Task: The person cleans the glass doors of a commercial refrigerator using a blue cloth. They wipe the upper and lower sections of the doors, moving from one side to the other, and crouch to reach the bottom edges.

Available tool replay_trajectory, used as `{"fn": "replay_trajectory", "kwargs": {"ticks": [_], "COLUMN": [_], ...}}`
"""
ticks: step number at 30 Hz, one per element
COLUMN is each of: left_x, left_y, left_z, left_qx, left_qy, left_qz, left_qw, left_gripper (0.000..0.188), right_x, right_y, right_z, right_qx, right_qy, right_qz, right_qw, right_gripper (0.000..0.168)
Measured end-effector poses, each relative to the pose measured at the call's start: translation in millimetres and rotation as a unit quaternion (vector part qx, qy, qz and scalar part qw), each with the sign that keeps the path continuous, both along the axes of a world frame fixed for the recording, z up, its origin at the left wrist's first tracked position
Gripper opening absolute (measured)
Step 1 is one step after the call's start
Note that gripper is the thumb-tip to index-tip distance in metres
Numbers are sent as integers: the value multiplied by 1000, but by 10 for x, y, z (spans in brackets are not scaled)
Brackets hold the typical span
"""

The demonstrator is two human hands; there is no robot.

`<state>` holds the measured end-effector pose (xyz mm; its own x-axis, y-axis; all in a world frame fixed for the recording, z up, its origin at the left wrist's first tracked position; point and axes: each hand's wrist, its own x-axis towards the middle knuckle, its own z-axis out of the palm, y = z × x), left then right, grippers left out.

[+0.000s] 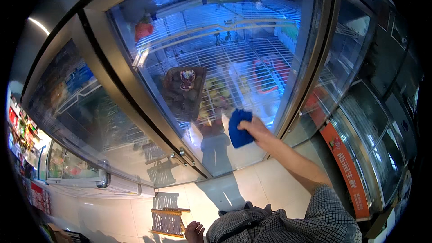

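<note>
With my right hand I grip a folded blue cloth and hold it flat against a glass door of an upright display refrigerator. Low in the view, my left hand hangs by my side, fingers loosely bent and nothing visible in it. Behind the glass are white wire shelves. A dark tray stands on the left of one shelf, and packaged goods lie below the wires.
A folding stool with wooden bars stands on the tiled floor, left of me. Metal door handles stick out at the left door seam. A glass-fronted cabinet with an orange panel stands right; a chest freezer stands left.
</note>
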<state>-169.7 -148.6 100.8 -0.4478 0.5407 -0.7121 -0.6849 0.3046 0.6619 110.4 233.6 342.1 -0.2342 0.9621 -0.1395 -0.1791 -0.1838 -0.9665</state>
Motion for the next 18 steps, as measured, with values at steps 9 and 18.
{"fn": "replay_trajectory", "kwargs": {"ticks": [9, 18], "left_x": [108, 193], "left_y": [58, -114], "left_z": [13, 268], "left_qx": [30, 19], "left_qy": [-12, 9], "left_qz": [28, 89], "left_qw": [999, 996], "left_gripper": [36, 19], "right_x": [-263, -600], "right_y": [273, 413], "right_z": [3233, 2864], "right_qx": [846, 782], "right_qy": [-254, -349], "right_qz": [-369, -371], "right_qw": [288, 358], "right_gripper": [37, 21]}}
